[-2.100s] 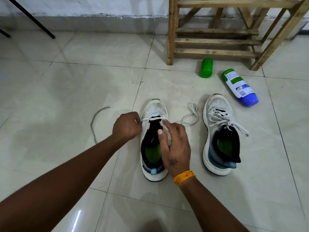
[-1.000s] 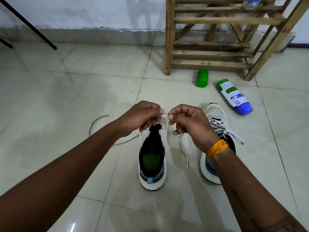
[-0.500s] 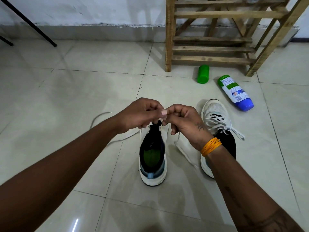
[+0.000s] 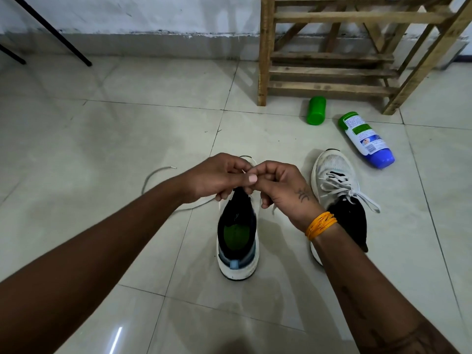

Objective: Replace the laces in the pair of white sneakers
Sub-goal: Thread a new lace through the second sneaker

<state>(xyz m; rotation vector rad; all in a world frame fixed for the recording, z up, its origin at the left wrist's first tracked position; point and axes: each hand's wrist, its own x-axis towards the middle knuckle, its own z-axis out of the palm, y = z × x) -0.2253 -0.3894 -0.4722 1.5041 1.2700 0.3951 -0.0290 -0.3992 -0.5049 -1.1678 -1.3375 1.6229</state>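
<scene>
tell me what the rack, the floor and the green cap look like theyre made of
Rack: looks like raw, unpainted wood; grain, knots and rough pale slats show.
Floor: probably glazed ceramic tile; glossy, with reflections and thin grout lines.
Green cap: likely plastic; a smooth, even, bright, slightly shiny surface.

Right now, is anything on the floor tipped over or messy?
Yes. A white bottle with a blue end lies on its side near the wooden rack, with a green cap loose beside it. A lace also trails across the tiles left of the hands.
</scene>
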